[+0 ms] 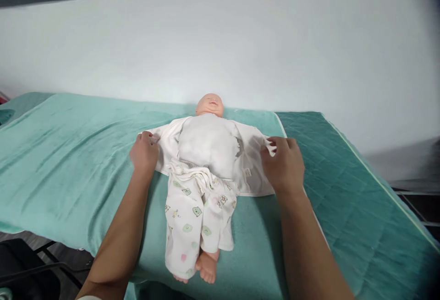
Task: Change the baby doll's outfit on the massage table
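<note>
A baby doll (209, 104) lies on its back on a teal towel (68, 153), head toward the wall, bare feet toward me. It wears printed white trousers (195, 217), and a white shirt (252, 178) lies spread open under its grey cloth torso (209, 146). My left hand (144, 153) pinches the shirt's sleeve on the left side. My right hand (283, 162) grips the shirt's sleeve and flap on the right side.
The towel covers a table with a darker teal quilted cover (357, 208) showing on the right. A white wall (220, 43) rises right behind the doll's head. Dark furniture (24, 268) stands at the lower left below the table edge.
</note>
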The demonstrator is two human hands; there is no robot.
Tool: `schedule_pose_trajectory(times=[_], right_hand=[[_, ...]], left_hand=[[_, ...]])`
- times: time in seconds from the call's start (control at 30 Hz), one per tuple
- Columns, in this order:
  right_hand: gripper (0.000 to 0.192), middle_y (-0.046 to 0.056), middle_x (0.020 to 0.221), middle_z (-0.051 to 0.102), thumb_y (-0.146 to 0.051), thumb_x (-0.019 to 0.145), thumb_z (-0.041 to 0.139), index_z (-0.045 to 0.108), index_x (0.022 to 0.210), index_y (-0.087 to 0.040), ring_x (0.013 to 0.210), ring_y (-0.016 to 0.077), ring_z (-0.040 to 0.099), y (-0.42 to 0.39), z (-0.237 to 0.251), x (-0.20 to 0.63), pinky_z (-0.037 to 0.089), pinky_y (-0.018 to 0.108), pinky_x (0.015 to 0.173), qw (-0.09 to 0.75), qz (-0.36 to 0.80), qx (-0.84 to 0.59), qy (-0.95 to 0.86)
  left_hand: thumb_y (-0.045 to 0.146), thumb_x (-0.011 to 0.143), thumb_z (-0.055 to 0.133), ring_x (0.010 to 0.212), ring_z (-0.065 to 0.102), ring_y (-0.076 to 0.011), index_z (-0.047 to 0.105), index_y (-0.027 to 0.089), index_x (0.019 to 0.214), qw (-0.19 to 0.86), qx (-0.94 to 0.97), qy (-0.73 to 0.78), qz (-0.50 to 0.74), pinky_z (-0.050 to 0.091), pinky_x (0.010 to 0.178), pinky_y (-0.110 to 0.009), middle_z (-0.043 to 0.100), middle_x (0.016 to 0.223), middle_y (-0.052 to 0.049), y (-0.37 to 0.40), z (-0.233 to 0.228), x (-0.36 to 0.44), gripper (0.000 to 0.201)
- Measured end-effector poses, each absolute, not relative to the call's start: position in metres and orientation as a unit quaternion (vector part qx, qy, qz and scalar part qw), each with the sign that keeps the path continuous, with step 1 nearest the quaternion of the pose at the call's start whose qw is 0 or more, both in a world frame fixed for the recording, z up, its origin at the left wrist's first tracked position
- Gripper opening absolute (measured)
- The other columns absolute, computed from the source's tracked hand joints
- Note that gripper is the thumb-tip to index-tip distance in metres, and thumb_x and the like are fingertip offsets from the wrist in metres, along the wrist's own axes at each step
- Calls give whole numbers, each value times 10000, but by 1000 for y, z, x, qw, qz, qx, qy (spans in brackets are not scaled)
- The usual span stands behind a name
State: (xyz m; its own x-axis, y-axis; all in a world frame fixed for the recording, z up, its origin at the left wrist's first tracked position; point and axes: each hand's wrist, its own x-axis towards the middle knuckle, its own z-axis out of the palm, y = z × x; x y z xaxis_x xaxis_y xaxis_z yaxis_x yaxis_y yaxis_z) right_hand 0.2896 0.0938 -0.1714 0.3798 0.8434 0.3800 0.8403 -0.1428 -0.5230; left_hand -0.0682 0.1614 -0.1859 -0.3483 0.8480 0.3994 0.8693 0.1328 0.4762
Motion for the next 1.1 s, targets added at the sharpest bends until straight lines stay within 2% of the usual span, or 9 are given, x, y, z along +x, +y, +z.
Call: schedule_pose_trajectory(times=[0.07, 0.13, 0.27, 0.37, 0.57, 0.67, 0.87, 0.97, 1.1], right_hand=[[155, 86, 1003, 658, -314, 928, 530, 633, 991, -216, 877, 218, 625, 89, -167, 267, 497, 377, 838, 446, 51, -645, -618], [136, 30, 858, 643, -322, 957, 540, 616, 890, -232, 788, 182, 601, 82, -163, 245, 482, 331, 755, 482, 129, -531, -685], [198, 2, 754, 633, -328, 962, 605, 616, 793, -226, 741, 169, 546, 71, -156, 223, 405, 336, 730, 421, 145, -397, -803], [248, 6, 761, 665, -376, 957, 639, 638, 766, -218, 771, 174, 539, 68, -151, 221, 348, 350, 749, 352, 133, -379, -845], [307, 3, 764, 660, -462, 902, 703, 611, 758, -207, 800, 180, 545, 65, -145, 220, 293, 356, 770, 275, 159, -360, -877], [295, -4, 803, 644, -441, 882, 733, 577, 799, -204, 802, 170, 540, 62, -143, 216, 298, 345, 778, 273, 183, -366, -871], [257, -17, 762, 562, -381, 888, 715, 555, 792, -205, 760, 153, 490, 59, -139, 213, 334, 332, 788, 317, 284, -386, -818], [271, -20, 717, 513, -459, 889, 678, 598, 821, -209, 685, 140, 447, 59, -144, 221, 351, 298, 670, 364, 409, -414, -727], [321, -39, 626, 428, -523, 869, 671, 641, 831, -205, 563, 106, 347, 69, -158, 236, 256, 267, 535, 457, 495, -455, -582]], left_hand=[[138, 806, 540, 958, 595, -290, 658, 226, 980, 40, -585, -722, -368, 421, 770, -370, 653, 1022, -117, 158, -184, -62, 228], [180, 821, 568, 927, 589, -248, 663, 218, 947, -10, -604, -668, -435, 441, 799, -354, 641, 936, -80, 153, -180, -53, 163], [349, 839, 660, 721, 538, -148, 678, 207, 918, -325, -666, -509, -439, 444, 696, -282, 594, 793, -8, 139, -166, -39, 164], [393, 786, 753, 764, 523, -132, 703, 188, 867, -448, -727, -400, -333, 435, 699, -264, 573, 870, -17, 131, -154, -40, 226], [428, 734, 821, 832, 495, -128, 748, 197, 862, -479, -805, -300, -180, 433, 703, -241, 490, 981, -29, 127, -137, -50, 273], [414, 778, 786, 824, 493, -125, 721, 188, 833, -471, -814, -292, -175, 425, 688, -239, 489, 983, -28, 125, -136, -48, 241], [338, 880, 689, 833, 546, -148, 631, 176, 824, -439, -763, -295, -373, 424, 777, -286, 596, 865, -32, 119, -152, -26, 182], [330, 866, 703, 798, 552, -136, 622, 185, 848, -445, -693, -323, -466, 419, 723, -268, 619, 867, -25, 119, -162, -18, 167], [331, 800, 769, 691, 532, -111, 619, 189, 843, -484, -588, -378, -527, 394, 622, -235, 621, 803, -2, 125, -170, -17, 211]])
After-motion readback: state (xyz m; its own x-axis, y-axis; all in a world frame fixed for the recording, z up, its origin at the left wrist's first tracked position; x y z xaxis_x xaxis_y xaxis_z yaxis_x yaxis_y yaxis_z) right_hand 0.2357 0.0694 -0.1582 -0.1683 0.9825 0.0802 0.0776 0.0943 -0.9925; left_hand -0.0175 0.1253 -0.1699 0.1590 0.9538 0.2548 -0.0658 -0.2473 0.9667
